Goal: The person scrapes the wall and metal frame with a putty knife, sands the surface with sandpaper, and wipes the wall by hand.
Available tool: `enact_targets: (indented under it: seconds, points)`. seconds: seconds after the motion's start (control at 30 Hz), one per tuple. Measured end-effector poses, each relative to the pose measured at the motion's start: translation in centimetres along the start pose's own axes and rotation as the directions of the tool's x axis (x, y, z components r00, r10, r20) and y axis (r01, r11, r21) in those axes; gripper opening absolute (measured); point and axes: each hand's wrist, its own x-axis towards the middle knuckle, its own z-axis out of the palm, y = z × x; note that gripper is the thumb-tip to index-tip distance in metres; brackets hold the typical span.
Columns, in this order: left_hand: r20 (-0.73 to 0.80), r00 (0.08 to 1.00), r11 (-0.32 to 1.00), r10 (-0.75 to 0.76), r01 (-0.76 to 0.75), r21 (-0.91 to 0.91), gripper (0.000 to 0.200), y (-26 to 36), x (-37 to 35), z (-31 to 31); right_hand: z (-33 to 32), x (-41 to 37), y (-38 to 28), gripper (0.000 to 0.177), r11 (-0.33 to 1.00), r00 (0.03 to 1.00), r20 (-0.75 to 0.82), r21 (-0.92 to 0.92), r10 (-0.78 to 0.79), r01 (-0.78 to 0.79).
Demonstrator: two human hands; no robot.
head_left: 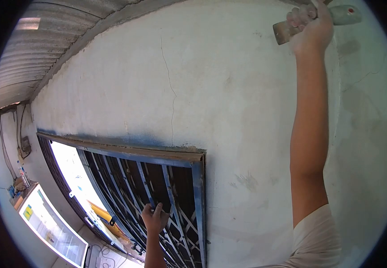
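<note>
Background: pale plastered wall fills the view, with a thin crack running down its middle and a corrugated roof at the far upper left.
Right hand: the right hand is raised high at the top right, its fingers wrapped tight around a tool.
Tool: its wooden handle end sticks out left of the fist and a grey-green body with a red dot points right. Whether it touches the wall cannot be told.
Left hand: the left hand is low in the middle, its fingers curled round one slanted bar of the grille.
Grille: dark blue metal bars in a frame set into the wall, below and left of the raised arm.
Doing it well: with the reach this high, a firm hold on the bar looks like the main steadying point. The tool would best be worked with short, controlled strokes from the wrist, so that the body does not lean away from the wall.
Around: a glass-fronted cabinet stands at the lower left, something yellow shows behind the bars, and cables run along the far left wall.
In the way: the grille frame's corner juts near the arm's lower path, and the roof edge closes in above the wall on the left.
</note>
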Motion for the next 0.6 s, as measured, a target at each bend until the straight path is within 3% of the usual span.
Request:
enact_targets:
  seconds: [0.1, 0.13, 0.23, 0.33, 0.43, 0.53, 0.6]
  points:
    - [0.043, 0.999, 0.999, 0.007, -0.009, 0.038, 0.021, -0.9, 0.2, -0.5, -1.1, 0.2, 5.1, 0.035, 0.955, 0.951, -0.089, 0.039, 0.296, -0.293]
    - [0.047, 0.999, 1.000, 0.011, -0.012, 0.018, 0.021, -1.3, 0.2, -0.5, -1.1, 0.6, 5.1, 0.035, 0.961, 0.956, -0.116, -0.036, 0.269, -0.275]
    - [0.037, 0.998, 0.999, 0.045, -0.046, 0.023, 0.021, -0.8, 0.4, -0.4, -0.7, 0.5, 2.8, 0.035, 0.985, 0.985, -0.016, -0.010, 0.171, -0.171]
    - [0.031, 0.998, 0.998, 0.063, -0.064, 0.010, 0.022, -0.9, 0.3, -0.4, 0.5, -0.4, -0.3, 0.036, 0.999, 0.999, -0.040, 0.008, 0.035, -0.035]
    - [0.046, 0.999, 1.000, 0.015, -0.014, -0.027, 0.027, -0.4, 0.2, -0.6, -0.5, 0.1, 4.9, 0.030, 0.968, 0.984, -0.146, -0.216, 0.100, -0.130]
    - [0.052, 0.999, 1.000, 0.012, -0.011, -0.016, 0.035, 1.3, -0.1, -0.5, -0.6, 0.6, 4.3, 0.024, 0.972, 0.978, -0.049, -0.108, 0.203, -0.208]
    - [0.085, 0.995, 0.998, 0.060, -0.062, 0.028, 0.036, 3.0, -0.5, -0.9, 0.2, 0.5, 2.2, 0.031, 0.994, 0.993, -0.041, -0.022, 0.106, -0.107]
